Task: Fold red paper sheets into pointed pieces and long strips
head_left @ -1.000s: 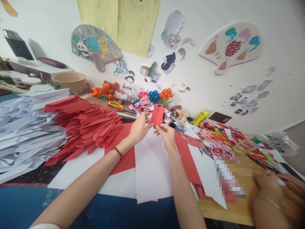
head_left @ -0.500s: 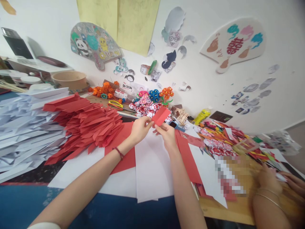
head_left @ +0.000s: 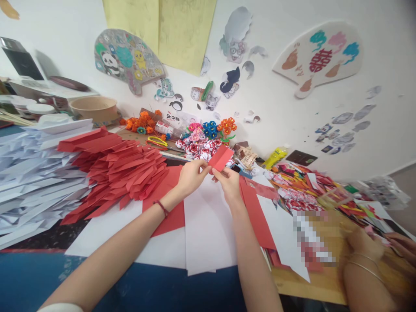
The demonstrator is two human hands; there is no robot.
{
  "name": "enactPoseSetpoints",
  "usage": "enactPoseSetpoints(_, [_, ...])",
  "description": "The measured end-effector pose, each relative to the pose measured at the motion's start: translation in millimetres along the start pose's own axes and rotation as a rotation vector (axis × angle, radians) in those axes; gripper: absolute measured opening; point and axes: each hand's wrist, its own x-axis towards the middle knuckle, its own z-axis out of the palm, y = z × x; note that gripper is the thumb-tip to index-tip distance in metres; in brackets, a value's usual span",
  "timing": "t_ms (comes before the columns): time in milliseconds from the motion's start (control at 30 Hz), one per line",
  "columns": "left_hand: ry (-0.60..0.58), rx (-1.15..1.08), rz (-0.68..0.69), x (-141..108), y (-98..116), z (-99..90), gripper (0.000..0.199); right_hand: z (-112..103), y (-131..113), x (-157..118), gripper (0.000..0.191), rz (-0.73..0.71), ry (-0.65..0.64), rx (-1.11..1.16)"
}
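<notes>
A small red paper piece (head_left: 222,157) sits near the centre of the frame, raised in front of a row of red-and-white folded pieces (head_left: 193,149). The left hand (head_left: 191,177) pinches its lower-left edge between thumb and fingers, and the right hand (head_left: 230,184) pinches the bottom edge just beside, so the 2 grips nearly meet. A crease seems to run across it. It should be very light, thin and fairly crisp, easy to bend or mark and not very slippery; fingertips on the edges or along the fold are the best hold, as a hard squeeze could crumple it

Below lie white sheets (head_left: 210,229) over larger red sheets. A red strip pile (head_left: 130,167) and a white strip pile (head_left: 35,173) fill the left of the frame. The tabletop (head_left: 292,284) shows as bare wood at lower right, where a co-worker's hands (head_left: 365,245) are busy; a blue surface (head_left: 162,286) runs along the bottom. On the pale wall (head_left: 286,130) hang 2 fan-shaped pictures, at upper left and upper right
</notes>
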Motion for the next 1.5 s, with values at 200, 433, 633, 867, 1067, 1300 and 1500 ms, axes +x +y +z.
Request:
enactPoseSetpoints(200, [0.057, -0.066, -0.012, 1.4, 1.0, -0.7, 0.018, 1.1, -1.3, -1.2, 0.025, -0.017, -0.009, 0.008])
enactPoseSetpoints(433, [0.044, -0.156, -0.035, 1.2, 1.2, -0.5, 0.023, 1.2, -3.3, -1.6, 0.025, -0.02, 0.012, 0.006])
enactPoseSetpoints(633, [-0.059, -0.127, -0.059, 1.2, 3.4, -1.6, 0.026, 0.9, -3.0, -1.5, 0.025, -0.018, 0.051, 0.032])
enactPoseSetpoints(867, [-0.065, -0.174, -0.015, -2.0, 5.1, 1.6, 0.024, 2.8, -5.9, -3.7, 0.025, -0.017, 0.052, 0.032])
enactPoseSetpoints(1067, [-0.113, -0.237, -0.047, -2.9, 6.0, 4.3, 0.024, 5.0, -2.1, -2.2, 0.025, -0.014, 0.099, 0.056])
enactPoseSetpoints(1300, [-0.106, -0.067, -0.027, -3.8, -2.7, 14.3, 0.019, 9.4, 7.6, -0.3, 0.023, 0.03, 0.128, 0.11])
enactPoseSetpoints(1500, [-0.139, 0.015, -0.072, -5.2, -7.5, 19.6, 0.019, 12.9, 15.7, 0.8, 0.025, 0.115, 0.149, 0.11])
